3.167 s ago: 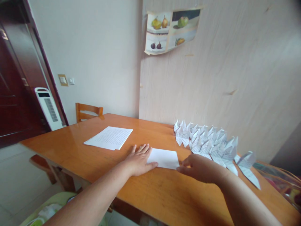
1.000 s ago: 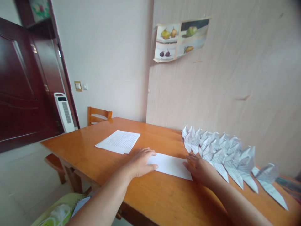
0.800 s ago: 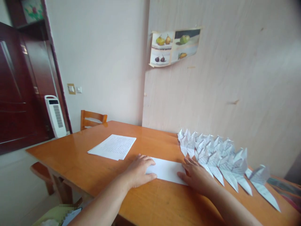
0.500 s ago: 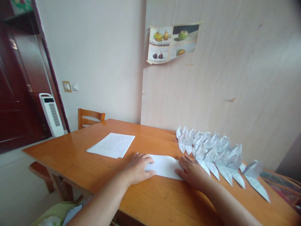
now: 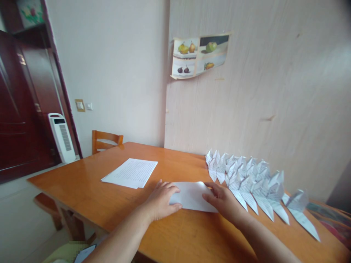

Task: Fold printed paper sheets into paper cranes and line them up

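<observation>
A white folded sheet of paper (image 5: pixel 190 197) lies crosswise on the table in front of me. My left hand (image 5: pixel 163 200) rests over its left end, fingers stretched out and thumb apart along the near side. At the right end, my right hand (image 5: pixel 219 199) has its thumb on top and its fingers bent around the far edge, pinching the paper. That far right corner is slightly raised. To the right stand several folded paper pieces (image 5: pixel 246 180) with pointed tips, close together in rows. One more folded piece (image 5: pixel 298 201) sits apart at the right end.
A stack of printed sheets (image 5: pixel 130 172) lies on the wooden table (image 5: pixel 167 241), left of my hands. A wooden chair (image 5: pixel 106 140) stands at the far left edge. The wall panel (image 5: pixel 219 117) rises behind the table. A white heater-like appliance (image 5: pixel 62 137) stands near the door.
My right hand's fingers have curled from lying flat to gripping the paper's right end, and the far right corner has lifted a little. My left hand stays on the left end.
</observation>
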`<state>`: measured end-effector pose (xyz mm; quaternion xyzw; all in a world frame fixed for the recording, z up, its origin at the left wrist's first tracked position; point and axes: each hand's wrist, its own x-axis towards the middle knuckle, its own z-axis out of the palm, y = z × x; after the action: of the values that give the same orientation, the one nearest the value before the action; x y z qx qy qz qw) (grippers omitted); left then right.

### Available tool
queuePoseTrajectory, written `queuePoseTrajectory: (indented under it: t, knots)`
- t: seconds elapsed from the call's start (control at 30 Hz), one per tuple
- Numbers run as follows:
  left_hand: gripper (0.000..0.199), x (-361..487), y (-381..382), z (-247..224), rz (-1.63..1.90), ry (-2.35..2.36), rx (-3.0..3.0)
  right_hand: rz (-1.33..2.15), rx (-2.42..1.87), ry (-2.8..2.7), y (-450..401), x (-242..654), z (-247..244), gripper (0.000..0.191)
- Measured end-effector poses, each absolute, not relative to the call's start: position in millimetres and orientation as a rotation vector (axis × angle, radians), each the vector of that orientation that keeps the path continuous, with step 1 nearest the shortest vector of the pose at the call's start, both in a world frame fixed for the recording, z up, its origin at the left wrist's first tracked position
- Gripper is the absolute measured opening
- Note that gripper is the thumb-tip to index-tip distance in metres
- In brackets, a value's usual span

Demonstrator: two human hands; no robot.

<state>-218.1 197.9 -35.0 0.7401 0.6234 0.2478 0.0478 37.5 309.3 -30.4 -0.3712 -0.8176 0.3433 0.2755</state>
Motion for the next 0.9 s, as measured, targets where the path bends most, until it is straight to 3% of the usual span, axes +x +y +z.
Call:
queuePoseTrajectory:
  t: [0.23,0.43,0.67,0.9]
  knots:
    - [0.075,-209.7,197.6,-33.3,1.063,1.937,2.291,0.763,-0.975,-2.089,298.4,32.5,-28.3,0.067]
    - [0.084,-201.8,196.7,-31.8,1.264,1.877,2.216,0.396,-0.713,-2.256,271.9,28.1,-16.9,0.075]
    - [0.065,-197.6,193.9,-30.8,1.331,1.816,2.199,0.441,-0.539,-2.295,256.0,27.1,-7.5,0.074]
    - [0.019,-200.9,193.6,-22.2,1.566,1.587,2.307,1.032,-0.686,-2.102,261.7,36.6,11.5,0.056]
